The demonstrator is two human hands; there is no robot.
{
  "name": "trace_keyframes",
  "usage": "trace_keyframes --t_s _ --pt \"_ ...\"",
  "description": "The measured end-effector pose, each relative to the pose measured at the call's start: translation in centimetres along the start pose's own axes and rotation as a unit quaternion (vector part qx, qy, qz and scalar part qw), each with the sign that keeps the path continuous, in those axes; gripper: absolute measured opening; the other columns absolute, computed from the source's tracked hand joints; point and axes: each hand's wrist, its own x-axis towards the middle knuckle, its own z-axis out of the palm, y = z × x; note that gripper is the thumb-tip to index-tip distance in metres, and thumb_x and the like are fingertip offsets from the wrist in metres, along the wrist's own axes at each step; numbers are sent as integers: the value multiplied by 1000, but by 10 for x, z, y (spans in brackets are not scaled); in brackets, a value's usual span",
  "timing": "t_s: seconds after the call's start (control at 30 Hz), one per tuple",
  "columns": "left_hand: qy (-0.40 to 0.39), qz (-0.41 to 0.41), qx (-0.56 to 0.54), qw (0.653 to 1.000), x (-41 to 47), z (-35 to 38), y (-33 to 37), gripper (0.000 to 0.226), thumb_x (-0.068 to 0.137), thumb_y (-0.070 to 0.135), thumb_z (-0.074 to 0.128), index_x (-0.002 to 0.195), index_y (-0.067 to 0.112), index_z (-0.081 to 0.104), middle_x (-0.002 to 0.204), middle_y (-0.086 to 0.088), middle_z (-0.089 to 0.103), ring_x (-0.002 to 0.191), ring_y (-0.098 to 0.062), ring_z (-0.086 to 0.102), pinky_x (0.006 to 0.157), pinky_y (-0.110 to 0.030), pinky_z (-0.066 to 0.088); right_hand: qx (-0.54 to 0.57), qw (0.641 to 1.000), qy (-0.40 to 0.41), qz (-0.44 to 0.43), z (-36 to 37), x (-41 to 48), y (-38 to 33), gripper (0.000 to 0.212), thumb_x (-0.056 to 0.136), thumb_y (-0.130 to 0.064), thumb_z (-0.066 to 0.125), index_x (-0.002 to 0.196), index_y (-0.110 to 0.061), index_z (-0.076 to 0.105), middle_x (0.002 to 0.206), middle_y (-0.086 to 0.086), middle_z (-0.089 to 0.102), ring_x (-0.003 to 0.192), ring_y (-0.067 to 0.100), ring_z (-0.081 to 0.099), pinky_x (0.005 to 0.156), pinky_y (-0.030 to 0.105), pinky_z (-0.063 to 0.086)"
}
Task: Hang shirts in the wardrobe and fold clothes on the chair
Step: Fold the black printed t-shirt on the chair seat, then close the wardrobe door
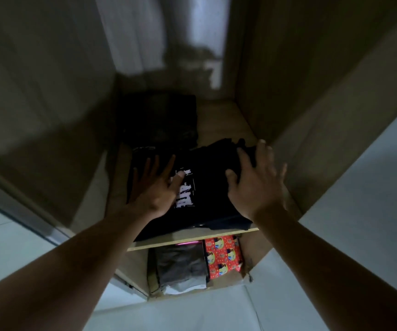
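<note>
Dim wardrobe shelf (192,238) bore the folded black printed T-shirt (207,187). Left hand (154,187) and right hand (256,185) lay flat on it, each grip slack, clasping nothing; even pressure probably suited squaring it.

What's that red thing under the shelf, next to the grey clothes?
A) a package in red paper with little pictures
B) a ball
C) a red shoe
A: a red wrapped package with small pictures on it lies right of the grey folded clothes, below the shelf.
</note>
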Motion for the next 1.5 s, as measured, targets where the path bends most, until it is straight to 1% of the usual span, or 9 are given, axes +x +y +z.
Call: trace_keyframes --t_s 0.13,0.3,0.5,0.63,0.77,1.0,1.1,1.4,1.5 --pt "66 7 -45 997 11 -2 -3 60 102 58 19 158 41 3 168 2 -1 154 -18 -8 123 -40 -5 14 986 -149 -73 26 22 4 63 102 -63 17 158 -44 -3 170 1 -9 156 20 -12 123 57 -1" --pt "131 -134 -66 980 6 2 -12 66 97 67 29 156 41 15 165 -2 18 150 -30 21 120 -51 22 -8 991 -123 -56 47 15 9 60 103 -59 10 157 -42 -11 170 3 -8 156 22 -10 124 55 4" --pt "158 -187 -68 967 -5 -10 -21 64 98 57 45 152 32 21 145 -14 47 124 -39 53 93 -45 51 -11 990 -121 -65 46 19 8 61 103 -58 10 158 -40 -9 170 4 -6 156 23 -9 124 55 5" --pt "227 -143 -29 963 -10 -24 -13 37 105 31 42 141 32 35 129 -9 56 98 -27 60 65 -31 41 -1 987 -141 -75 41 28 11 60 105 -55 14 158 -40 -8 170 4 -7 156 23 -9 124 56 3" --pt "314 -59 -1 948 1 -30 -11 28 100 23 55 128 22 53 129 -8 56 115 -29 55 81 -33 41 -9 988 -136 -73 38 32 14 60 106 -51 16 160 -37 -7 170 6 -6 156 25 -9 124 55 2" --pt "205 -97 -81 971 15 -14 -29 34 103 28 48 136 19 49 144 -13 46 122 -31 52 95 -37 42 0 995 -90 -52 44 25 10 62 105 -53 16 161 -32 2 169 9 4 156 27 2 123 53 16" --pt "192 -137 -146 961 10 -16 -26 38 105 29 45 142 24 41 139 -9 51 108 -20 58 83 -19 43 4 995 -86 -43 45 22 11 61 105 -52 17 161 -31 3 169 10 5 156 26 2 123 52 18" --pt "185 -80 39 979 -3 -23 -24 35 102 24 46 136 24 38 144 -12 46 118 -35 54 73 -41 48 -12 990 -123 -72 42 25 14 64 103 -61 16 158 -40 -8 170 7 -3 156 24 -4 123 54 13" --pt "150 -46 114 981 3 -20 -26 42 101 22 49 142 29 47 161 -10 23 144 -37 28 108 -54 41 -28 990 -127 -57 42 23 8 63 104 -57 16 159 -36 -6 170 8 -4 156 25 -5 122 57 11"
